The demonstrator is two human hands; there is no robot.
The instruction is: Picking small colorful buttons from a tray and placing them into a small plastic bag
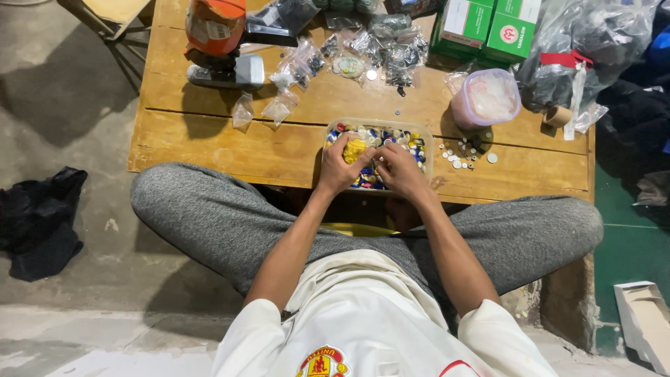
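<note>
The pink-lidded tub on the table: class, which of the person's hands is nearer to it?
Right. The right hand lies in the clear tray, just below-left of the pink-lidded tub; the left hand is farther left.

Two green-and-white boxes (486,26) at table's far edge, small clear bags (279,108) nearby.

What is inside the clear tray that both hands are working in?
The clear tray holds a heap of small buttons, mostly yellow, blue, white and red. The left hand and right hand cover its near half, so what lies beneath them is hidden.
</note>
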